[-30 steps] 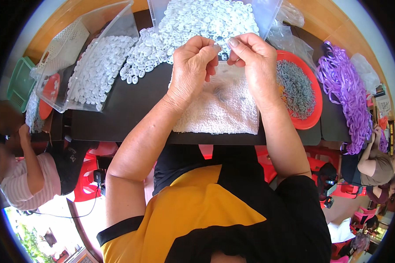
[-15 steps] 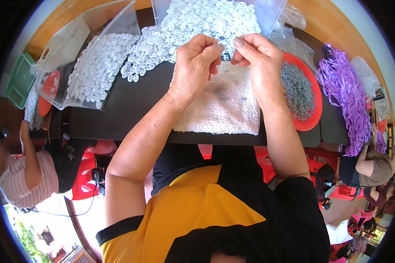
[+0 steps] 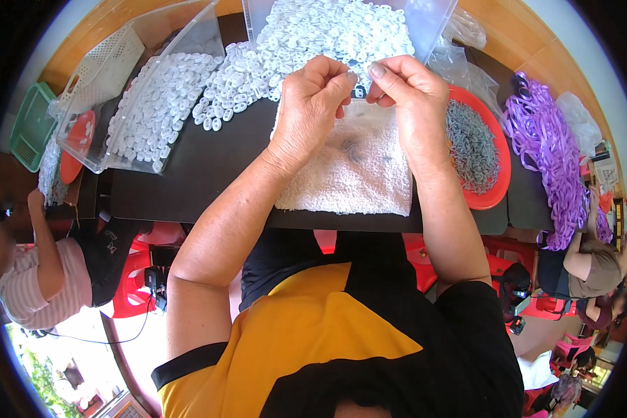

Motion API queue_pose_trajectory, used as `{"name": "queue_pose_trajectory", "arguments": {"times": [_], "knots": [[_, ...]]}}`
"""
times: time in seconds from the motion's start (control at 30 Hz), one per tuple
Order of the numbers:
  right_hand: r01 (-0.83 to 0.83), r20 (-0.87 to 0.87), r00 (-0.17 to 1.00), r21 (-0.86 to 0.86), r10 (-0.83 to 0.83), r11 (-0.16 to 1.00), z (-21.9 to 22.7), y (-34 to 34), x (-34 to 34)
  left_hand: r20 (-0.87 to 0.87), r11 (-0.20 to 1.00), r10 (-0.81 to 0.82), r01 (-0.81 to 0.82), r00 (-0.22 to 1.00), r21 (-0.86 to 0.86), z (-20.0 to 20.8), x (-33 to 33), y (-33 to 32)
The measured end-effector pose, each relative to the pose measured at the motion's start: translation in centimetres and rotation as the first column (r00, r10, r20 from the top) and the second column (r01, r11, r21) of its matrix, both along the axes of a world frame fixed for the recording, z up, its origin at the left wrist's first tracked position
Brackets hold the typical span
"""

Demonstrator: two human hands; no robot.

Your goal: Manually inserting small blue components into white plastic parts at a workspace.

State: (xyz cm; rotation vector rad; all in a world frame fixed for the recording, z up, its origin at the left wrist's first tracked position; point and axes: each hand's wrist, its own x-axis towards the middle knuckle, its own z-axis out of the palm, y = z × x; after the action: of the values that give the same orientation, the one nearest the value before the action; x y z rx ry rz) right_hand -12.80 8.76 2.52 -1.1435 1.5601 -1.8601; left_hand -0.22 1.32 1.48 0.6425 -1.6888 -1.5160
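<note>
My left hand (image 3: 315, 97) and my right hand (image 3: 416, 94) are raised above the far edge of a white towel (image 3: 355, 184), their fingertips almost meeting. Thumb and forefinger are pinched together on each; whatever sits between them is too small to make out. A small dark-and-white piece (image 3: 359, 91) shows in the gap between the hands. Just beyond them spreads a heap of small white oval plastic pieces (image 3: 327, 35). On the towel lie a few tiny grey bits (image 3: 353, 149). Beside my right wrist is a red plate (image 3: 503, 177) filled with small grey pieces (image 3: 472, 146).
A clear bin (image 3: 97, 150) of white ovals stands at left, near a green basket (image 3: 31, 132). Purple ribbons (image 3: 547, 153) hang in a bundle at right. Clear plastic bags (image 3: 467, 76) lie behind the plate. Co-workers sit at left (image 3: 49, 279) and right (image 3: 595, 268).
Both hands hold nearly the same place and pinch, with only slight finger movement. The co-worker at left has shifted an arm a little.
</note>
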Motion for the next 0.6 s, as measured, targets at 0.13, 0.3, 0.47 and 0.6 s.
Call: {"name": "queue_pose_trajectory", "arguments": {"times": [0.13,0.3,0.47,0.6], "knots": [[-0.034,0.005,0.999,0.013,0.034,0.999,0.1,0.0,0.4,-0.005,1.000,-0.009,0.009,1.000,-0.004,-0.1,0.0,0.1],[-0.035,-0.006,0.999,-0.024,0.035,0.999,-0.1,0.0,0.3,-0.002,1.000,-0.017,0.017,1.000,-0.007,-0.1,-0.1,0.1],[-0.027,-0.002,1.000,-0.019,0.027,0.999,-0.5,-0.3,0.8,-0.015,0.998,0.003,-0.002,1.000,0.067,-0.4,-0.2,0.0],[-0.029,-0.002,1.000,-0.024,0.029,0.999,-0.8,-0.4,1.1,-0.023,0.997,0.010,-0.008,1.000,0.083,-0.6,-0.2,0.0]]}}
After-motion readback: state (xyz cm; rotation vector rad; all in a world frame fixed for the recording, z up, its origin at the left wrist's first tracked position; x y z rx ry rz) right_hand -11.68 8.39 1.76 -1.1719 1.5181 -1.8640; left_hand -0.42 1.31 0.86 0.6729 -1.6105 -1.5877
